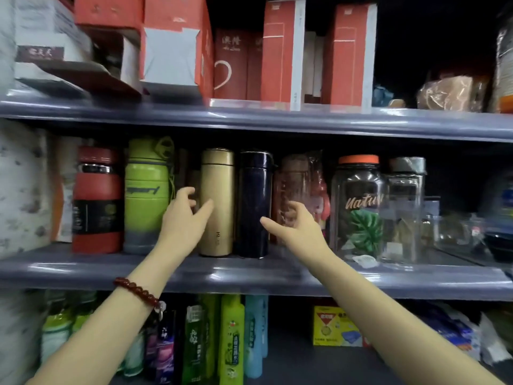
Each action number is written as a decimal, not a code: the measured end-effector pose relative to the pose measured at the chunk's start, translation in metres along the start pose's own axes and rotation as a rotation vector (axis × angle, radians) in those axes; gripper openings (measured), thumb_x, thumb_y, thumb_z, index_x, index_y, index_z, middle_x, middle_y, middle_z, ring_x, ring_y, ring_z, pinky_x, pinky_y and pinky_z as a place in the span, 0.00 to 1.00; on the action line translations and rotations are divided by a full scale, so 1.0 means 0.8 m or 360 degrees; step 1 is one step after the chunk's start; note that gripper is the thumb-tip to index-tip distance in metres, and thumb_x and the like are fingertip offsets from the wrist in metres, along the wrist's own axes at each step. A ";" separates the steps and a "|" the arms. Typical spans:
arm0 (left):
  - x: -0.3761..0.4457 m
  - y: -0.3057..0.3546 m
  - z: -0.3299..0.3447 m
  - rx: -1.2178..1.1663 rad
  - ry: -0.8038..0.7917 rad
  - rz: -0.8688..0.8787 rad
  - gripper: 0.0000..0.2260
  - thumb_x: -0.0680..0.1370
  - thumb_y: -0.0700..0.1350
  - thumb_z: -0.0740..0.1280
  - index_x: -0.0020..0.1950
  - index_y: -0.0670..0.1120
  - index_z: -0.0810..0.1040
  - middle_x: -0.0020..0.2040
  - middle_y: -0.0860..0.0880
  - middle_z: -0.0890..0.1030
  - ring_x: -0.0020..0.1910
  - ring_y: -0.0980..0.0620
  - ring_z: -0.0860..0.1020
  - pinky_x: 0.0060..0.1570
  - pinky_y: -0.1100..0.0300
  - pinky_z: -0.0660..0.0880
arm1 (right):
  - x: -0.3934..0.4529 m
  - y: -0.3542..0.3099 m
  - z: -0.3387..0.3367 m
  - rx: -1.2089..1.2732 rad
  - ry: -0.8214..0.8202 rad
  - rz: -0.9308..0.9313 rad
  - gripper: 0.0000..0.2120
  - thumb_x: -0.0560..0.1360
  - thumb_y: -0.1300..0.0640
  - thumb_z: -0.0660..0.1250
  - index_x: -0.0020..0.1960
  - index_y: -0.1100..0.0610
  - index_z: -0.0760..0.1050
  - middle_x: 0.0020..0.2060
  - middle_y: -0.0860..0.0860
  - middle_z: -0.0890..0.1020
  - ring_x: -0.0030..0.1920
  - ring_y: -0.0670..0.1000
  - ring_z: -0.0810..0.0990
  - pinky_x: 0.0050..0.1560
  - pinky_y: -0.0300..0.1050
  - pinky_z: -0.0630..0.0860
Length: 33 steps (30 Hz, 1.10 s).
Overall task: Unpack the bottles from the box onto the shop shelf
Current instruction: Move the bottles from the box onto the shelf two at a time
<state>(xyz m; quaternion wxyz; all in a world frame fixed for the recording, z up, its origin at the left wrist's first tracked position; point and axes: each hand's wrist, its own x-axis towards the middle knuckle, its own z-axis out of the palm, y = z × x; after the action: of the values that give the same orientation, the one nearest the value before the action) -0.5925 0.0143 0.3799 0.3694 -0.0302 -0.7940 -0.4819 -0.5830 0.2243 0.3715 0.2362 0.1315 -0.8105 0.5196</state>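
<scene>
Head view: two bare forearms rise from the lower edge toward the middle shelf [249,273], the left one carrying a dark red bead bracelet [136,291] at the wrist. Below that shelf, green, blue and purple bottles and a yellow carton [334,326] stand on the lowest level. The left hand [184,218] is spread open, fingers apart, thumb lying against the side of the gold flask [216,201] and fingers curled toward the gap between that flask and the green bottle [147,195]; it grips nothing. The right hand [295,223] is likewise open and empty, thumb pointing toward the navy flask [255,204], fingers curled in front of a clear pinkish bottle [297,184]; whether they touch it cannot be told. The gold and navy flasks stand upright side by side near the shelf's front edge, between the two hands. Further left on the same shelf stands a red flask [97,201] with a black label, just beside the green bottle. To the right stand a clear jar with an orange lid [358,207] and a leaf print, then a clear bottle with a grey cap [406,207]. On the shelf above, red cartons [280,51] stand in a row, with a wrapped brown item [452,93] at far right. The frame is slightly blurred.
</scene>
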 end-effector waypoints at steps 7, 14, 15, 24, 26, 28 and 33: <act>0.015 -0.037 0.010 -0.0120 -0.0517 -0.0136 0.42 0.70 0.56 0.73 0.76 0.48 0.55 0.73 0.48 0.68 0.68 0.48 0.70 0.62 0.57 0.69 | 0.030 -0.005 0.068 0.0046 0.0063 0.0109 0.40 0.64 0.45 0.79 0.68 0.56 0.65 0.61 0.50 0.77 0.56 0.48 0.76 0.53 0.39 0.72; 0.030 -0.053 0.007 -0.0013 -0.0552 -0.0028 0.45 0.65 0.57 0.77 0.75 0.50 0.57 0.72 0.48 0.69 0.67 0.47 0.72 0.66 0.50 0.70 | 0.051 -0.001 0.047 -0.0043 -0.0179 0.0185 0.40 0.64 0.53 0.81 0.69 0.58 0.66 0.58 0.46 0.78 0.52 0.43 0.78 0.46 0.28 0.73; 0.032 -0.053 0.006 -0.0021 -0.0572 -0.0029 0.45 0.64 0.57 0.77 0.75 0.50 0.58 0.72 0.48 0.69 0.67 0.47 0.72 0.66 0.49 0.70 | 0.048 -0.005 0.039 0.0063 -0.0281 0.0202 0.39 0.66 0.58 0.79 0.71 0.58 0.64 0.53 0.44 0.78 0.46 0.38 0.77 0.40 0.25 0.73; 0.039 -0.055 0.002 -0.0267 -0.0667 -0.0121 0.39 0.66 0.51 0.78 0.72 0.51 0.63 0.65 0.51 0.74 0.62 0.51 0.74 0.64 0.54 0.71 | 0.042 0.004 0.070 0.0011 0.0080 0.0101 0.42 0.60 0.47 0.81 0.67 0.56 0.65 0.58 0.48 0.79 0.56 0.48 0.78 0.55 0.41 0.75; 0.040 -0.050 0.002 -0.0378 -0.0706 -0.0198 0.35 0.68 0.50 0.76 0.71 0.49 0.65 0.61 0.52 0.74 0.59 0.53 0.73 0.63 0.57 0.71 | 0.042 0.006 0.070 -0.0020 0.0144 0.0107 0.41 0.60 0.47 0.82 0.66 0.56 0.65 0.57 0.49 0.78 0.55 0.48 0.77 0.52 0.39 0.73; 0.042 -0.049 0.003 -0.0409 -0.0715 -0.0234 0.32 0.67 0.50 0.77 0.68 0.51 0.68 0.61 0.52 0.76 0.59 0.52 0.75 0.62 0.56 0.72 | 0.045 0.006 0.059 0.0015 0.0023 0.0120 0.37 0.62 0.50 0.81 0.63 0.54 0.66 0.54 0.47 0.79 0.50 0.43 0.78 0.45 0.30 0.73; 0.047 -0.046 0.000 -0.0451 -0.0881 -0.0331 0.36 0.65 0.52 0.77 0.69 0.50 0.67 0.59 0.54 0.75 0.61 0.50 0.75 0.62 0.50 0.74 | 0.045 0.012 0.025 0.0341 -0.0382 0.0250 0.42 0.68 0.59 0.77 0.75 0.58 0.58 0.60 0.44 0.73 0.55 0.42 0.74 0.62 0.44 0.72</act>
<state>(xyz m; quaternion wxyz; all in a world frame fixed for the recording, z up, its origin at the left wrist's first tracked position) -0.6347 -0.0174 0.3756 0.0805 -0.1298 -0.7880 -0.5964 -0.6231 0.2114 0.3762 0.0811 0.1532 -0.7806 0.6005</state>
